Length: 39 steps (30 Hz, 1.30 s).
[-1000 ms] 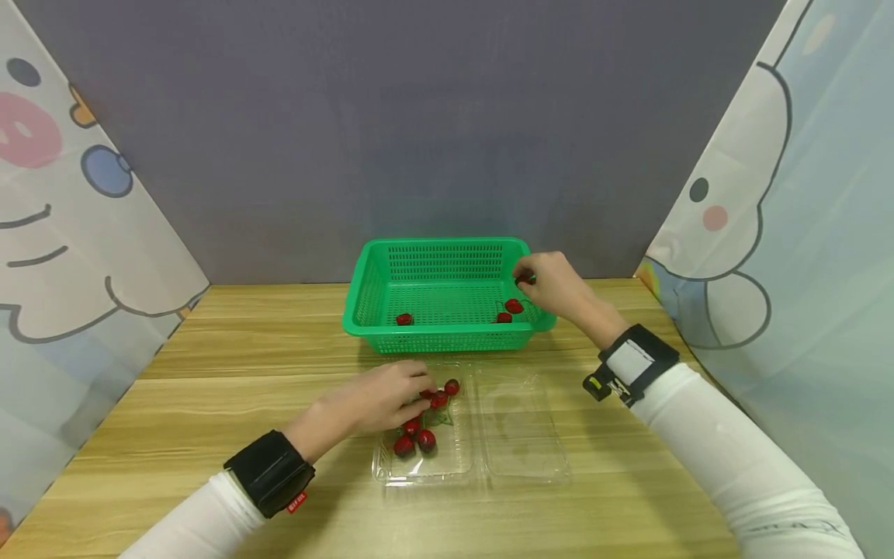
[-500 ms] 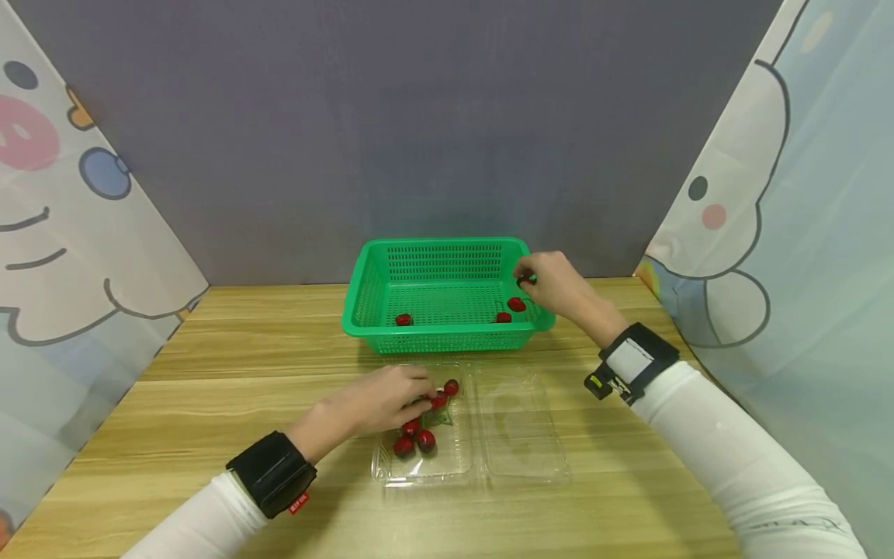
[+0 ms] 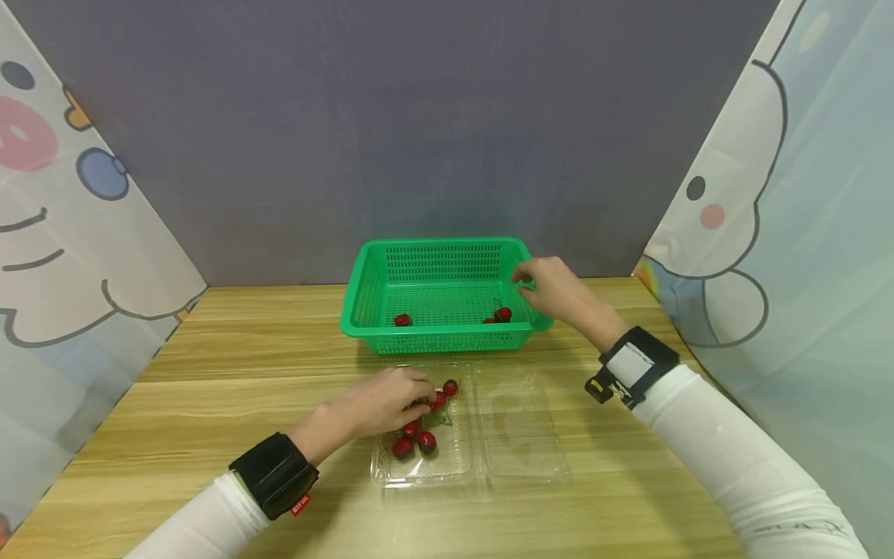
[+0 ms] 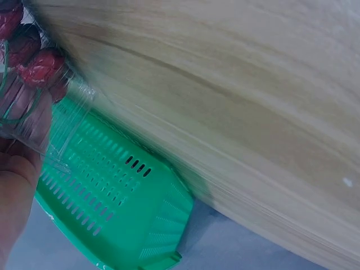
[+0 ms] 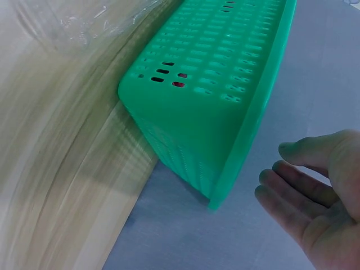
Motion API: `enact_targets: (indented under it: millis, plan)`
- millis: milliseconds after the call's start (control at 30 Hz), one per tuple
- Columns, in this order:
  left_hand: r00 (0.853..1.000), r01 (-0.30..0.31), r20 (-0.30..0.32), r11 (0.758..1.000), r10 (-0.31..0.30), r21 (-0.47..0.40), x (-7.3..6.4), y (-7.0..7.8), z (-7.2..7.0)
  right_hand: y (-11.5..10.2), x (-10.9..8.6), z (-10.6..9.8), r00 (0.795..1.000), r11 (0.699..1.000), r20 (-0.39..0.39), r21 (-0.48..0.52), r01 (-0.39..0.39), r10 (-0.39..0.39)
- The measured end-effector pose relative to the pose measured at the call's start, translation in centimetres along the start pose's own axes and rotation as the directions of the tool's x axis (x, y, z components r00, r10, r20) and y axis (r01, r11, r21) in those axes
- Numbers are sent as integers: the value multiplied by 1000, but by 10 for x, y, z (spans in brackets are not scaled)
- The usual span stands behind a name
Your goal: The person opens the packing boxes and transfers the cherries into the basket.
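- Right hand (image 3: pixel 552 289) hangs at the basket's right end, holding nothing; thumb and fingers stand apart, fingers loosely bent; the right wrist view shows a gap between its fingertips and the rim
- Left hand (image 3: pixel 391 400) lies over the left half of the box, fingers bent down among the fruit; whether they pinch a cherry I cannot tell – the fingertips are partly hidden
- Basket (image 3: pixel 447 330): green, slotted, upright on the table (image 3: pixel 279 341), near the wall (image 3: pixel 447 132); its long side faces the person
- Three cherries (image 3: pixel 402 320) show inside it, all along the near side; one sits alone toward the left, two lie close together toward the right; a bit of red shows through its slots in the right wrist view
- Box (image 3: pixel 454 454): clear plastic, spread open, just in front of the basket; its lid (image 3: pixel 520 427) lies flat to the right
- Five red fruits (image 3: pixel 427 442) show plainly in the box's left half; three are toward the near side, two toward the far side beside the fingers; a green stem (image 3: pixel 440 419) lies between
- Black bands (image 3: pixel 274 475) circle both wrists, over the ends of white sleeves (image 3: pixel 733 458); cartoon cloths (image 3: pixel 831 233) hang on either side – left and right of the table
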State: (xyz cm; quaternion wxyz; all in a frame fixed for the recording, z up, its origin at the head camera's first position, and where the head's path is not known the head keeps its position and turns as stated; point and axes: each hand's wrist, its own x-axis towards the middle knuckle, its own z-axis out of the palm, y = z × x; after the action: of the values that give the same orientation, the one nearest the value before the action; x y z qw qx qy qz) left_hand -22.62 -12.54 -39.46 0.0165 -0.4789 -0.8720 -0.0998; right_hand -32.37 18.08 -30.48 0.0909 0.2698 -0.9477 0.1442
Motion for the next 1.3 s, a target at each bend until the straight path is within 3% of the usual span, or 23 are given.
enact_targets:
  millis: [333, 533, 833, 1000, 1300]
  plan:
    - [1000, 25, -2, 999, -25, -34, -1, 2, 0, -1, -1, 2, 1000, 1000, 3, -6, 0, 0]
    - [999, 34, -26, 992, -38, -121, -1, 2, -1, -2, -2, 4, 1000, 1000, 13, 8, -11, 10]
    - [996, -8, -92, 961, -18, -277, -1, -1, -2, -1, -4, 7, 1000, 999, 18, 31, -13, 12]
    - [994, -1, -102, 936, -37, -353, -1, 0, -5, -1, -5, 8, 1000, 1000, 13, 22, -12, 12]
    - [992, 18, -105, 915, -66, -403, -1, 3, -8, -1, -6, 9, 1000, 1000, 14, 23, -9, 9]
